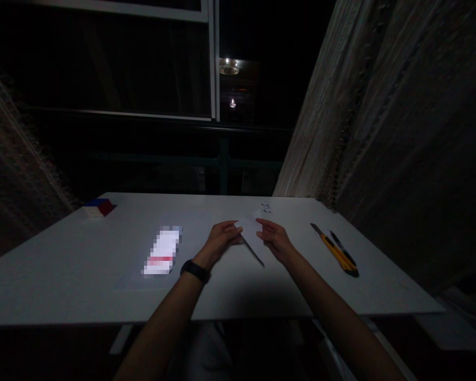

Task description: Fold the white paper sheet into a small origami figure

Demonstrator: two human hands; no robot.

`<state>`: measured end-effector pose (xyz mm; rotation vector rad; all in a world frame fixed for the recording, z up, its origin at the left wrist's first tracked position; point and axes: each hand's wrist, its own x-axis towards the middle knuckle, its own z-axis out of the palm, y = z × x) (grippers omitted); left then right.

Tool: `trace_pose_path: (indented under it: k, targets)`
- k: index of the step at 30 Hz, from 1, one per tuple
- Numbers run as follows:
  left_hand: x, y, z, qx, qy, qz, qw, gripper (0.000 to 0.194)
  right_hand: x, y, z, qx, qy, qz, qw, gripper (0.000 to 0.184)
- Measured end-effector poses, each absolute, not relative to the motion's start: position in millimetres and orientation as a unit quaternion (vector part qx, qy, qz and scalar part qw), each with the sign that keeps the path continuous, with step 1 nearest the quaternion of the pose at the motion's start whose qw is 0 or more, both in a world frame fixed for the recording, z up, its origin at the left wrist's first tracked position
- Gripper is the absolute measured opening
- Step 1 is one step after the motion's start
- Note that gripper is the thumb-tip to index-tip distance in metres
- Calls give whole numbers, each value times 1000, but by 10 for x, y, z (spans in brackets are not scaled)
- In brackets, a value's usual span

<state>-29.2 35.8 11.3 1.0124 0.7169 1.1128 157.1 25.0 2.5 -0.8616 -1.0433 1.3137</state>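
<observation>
A folded white sheet of paper (251, 234) is held a little above the white table (83, 264), near its middle. My left hand (221, 239), with a dark band on its wrist, pinches the paper's left corner. My right hand (275, 238) grips the paper's right edge with curled fingers. The paper tapers to a point toward me, between the two hands.
A lit phone screen (162, 251) lies left of my hands. A yellow utility knife (333, 248) and a dark pen (342, 247) lie at the right. A red and blue block (98, 207) sits at the far left corner. Curtains hang on both sides of a dark window.
</observation>
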Motion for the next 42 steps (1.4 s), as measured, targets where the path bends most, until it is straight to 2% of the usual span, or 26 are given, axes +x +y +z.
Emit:
trace_pose_path:
  k: [12,18,22,29,42]
  targets:
    - [-247,347,122,475,336,497,644,46,1494,187,-1,-393,-556,531,503,61]
    - [-252,363,109,493,345,484,636,47,1453,193,-27,-363,-591,520,499,73]
    - [-247,367,94,488,350,490,632,46,1459,214,-31,-360,-584,519,510,75]
    - [-258,345,127,469,335,517,633,46,1497,231,-10,-372,-530,522,555,68]
    - [-280,335,157,420,379,557,609,44,1522,342,-67,-391,-428,514,632,37]
